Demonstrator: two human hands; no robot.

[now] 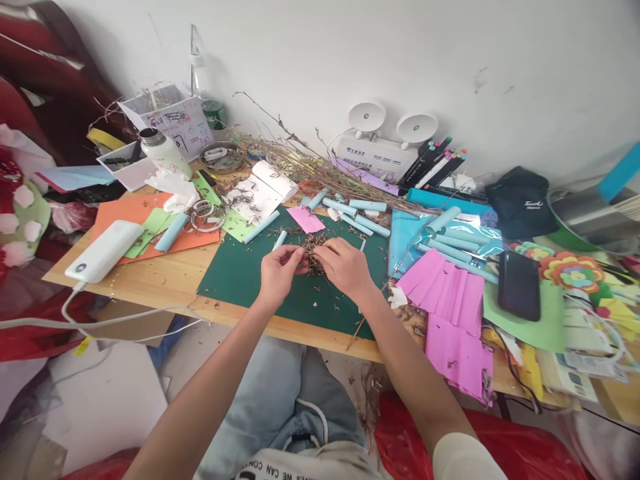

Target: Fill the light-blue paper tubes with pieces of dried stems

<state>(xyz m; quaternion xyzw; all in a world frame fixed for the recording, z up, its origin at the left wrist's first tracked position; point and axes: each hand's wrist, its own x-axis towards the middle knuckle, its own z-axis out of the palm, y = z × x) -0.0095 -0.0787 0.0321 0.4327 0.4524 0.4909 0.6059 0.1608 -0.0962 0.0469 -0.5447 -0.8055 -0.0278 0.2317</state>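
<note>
A small brown clump of dried plant bits [315, 262] sits between my hands above the dark green mat [240, 280]. My left hand [280, 270] pinches at its left side, thumb and forefinger together. From the right, my right hand [345, 265] curls its fingers over the clump. Loose brown fragments lie scattered over the mat around both hands. A pink paper piece [307, 219] and a short light-blue paper tube [280, 240] lie just beyond my fingers.
Dry branches [300, 167] stretch along the back by the white emergency light [377, 157]. More blue tubes [357, 217] lie behind the mat. Pink crepe paper [445, 293] and a black phone [519, 285] are at right; a white power bank [104, 252] and a bottle [165, 153] at left.
</note>
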